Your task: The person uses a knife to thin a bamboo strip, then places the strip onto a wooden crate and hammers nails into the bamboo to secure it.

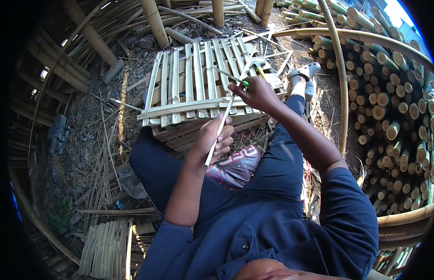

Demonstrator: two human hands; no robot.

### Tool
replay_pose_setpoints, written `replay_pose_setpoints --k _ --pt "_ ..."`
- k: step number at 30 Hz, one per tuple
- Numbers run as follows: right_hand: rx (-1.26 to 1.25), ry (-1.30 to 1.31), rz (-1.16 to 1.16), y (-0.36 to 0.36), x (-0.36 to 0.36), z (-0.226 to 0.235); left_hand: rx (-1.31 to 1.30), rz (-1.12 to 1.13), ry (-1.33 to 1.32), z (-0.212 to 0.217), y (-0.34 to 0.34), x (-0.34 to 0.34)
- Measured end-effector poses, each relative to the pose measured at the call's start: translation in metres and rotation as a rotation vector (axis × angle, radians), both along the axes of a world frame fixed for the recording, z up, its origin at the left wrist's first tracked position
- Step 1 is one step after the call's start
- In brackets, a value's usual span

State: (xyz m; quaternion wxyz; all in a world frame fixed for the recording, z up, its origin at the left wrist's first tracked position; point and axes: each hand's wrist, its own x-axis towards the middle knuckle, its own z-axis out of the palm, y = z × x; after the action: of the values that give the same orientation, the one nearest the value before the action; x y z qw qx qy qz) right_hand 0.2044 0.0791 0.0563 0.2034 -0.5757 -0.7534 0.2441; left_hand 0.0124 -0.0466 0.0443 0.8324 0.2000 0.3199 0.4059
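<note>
A long pale bamboo strip (220, 132) slants up and away from me, its near end just past my left wrist. My left hand (214, 138) is closed round its lower part, palm turned up with the fingers curled. In my right hand (255, 93) is a knife (230, 76) with a green handle, and its thin blade points left across the strip. Whether the edge touches the strip I cannot tell. Beneath and beyond both hands lies a slatted bamboo panel (198, 77), resting on a wooden-slat support (179, 136). A hammer (259, 68) with a yellow handle lies beyond my right hand.
Cut bamboo poles (389, 100) are stacked high at the right, behind a curved bamboo rail (340, 84). Upright bamboo posts (155, 21) stand at the far side. A printed cloth bundle (235, 169) lies between my legs. Another slat bundle (104, 249) is at lower left.
</note>
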Motion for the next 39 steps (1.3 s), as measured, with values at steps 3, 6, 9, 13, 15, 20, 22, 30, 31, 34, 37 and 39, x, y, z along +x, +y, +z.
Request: replay_pose_setpoints --k 3,6,9,13,15,20,22,30,31,34,37,39 --pt "-0.030 0.099 0.003 0.016 0.010 -0.018 0.034 0.014 0.061 0.001 0.000 0.004" --pt "-0.050 0.176 0.030 0.017 0.011 -0.012 0.036 0.007 0.036 -0.004 -0.002 0.001" --pt "-0.259 0.350 -0.030 0.013 0.015 0.003 0.049 0.000 0.049 0.000 -0.004 0.000" --pt "-0.413 0.606 -0.096 0.012 0.023 0.011 0.091 0.013 0.077 0.005 -0.006 -0.003" --pt "-0.409 0.704 -0.163 0.014 0.031 0.013 0.111 0.033 0.107 0.006 -0.007 -0.005" --pt "-0.274 0.434 -0.064 0.013 0.048 0.019 0.113 -0.006 0.058 0.010 -0.008 -0.011" --pt "-0.271 0.511 -0.095 0.014 0.052 0.022 0.116 -0.029 0.045 0.011 -0.007 -0.013" --pt "-0.186 0.730 -0.252 0.040 0.088 0.025 0.105 0.057 0.149 0.007 -0.003 -0.015" --pt "-0.185 0.607 -0.216 0.037 0.086 0.026 0.107 0.079 0.136 0.003 -0.001 -0.018" --pt "-0.126 0.318 -0.083 0.024 0.076 0.022 0.110 0.103 0.146 0.005 -0.001 -0.025" --pt "-0.182 0.182 0.088 0.021 0.076 0.015 0.111 0.069 0.117 0.004 0.002 -0.029" --pt "-0.150 0.147 0.089 0.022 0.075 0.004 0.111 0.057 0.109 0.003 0.003 -0.029"
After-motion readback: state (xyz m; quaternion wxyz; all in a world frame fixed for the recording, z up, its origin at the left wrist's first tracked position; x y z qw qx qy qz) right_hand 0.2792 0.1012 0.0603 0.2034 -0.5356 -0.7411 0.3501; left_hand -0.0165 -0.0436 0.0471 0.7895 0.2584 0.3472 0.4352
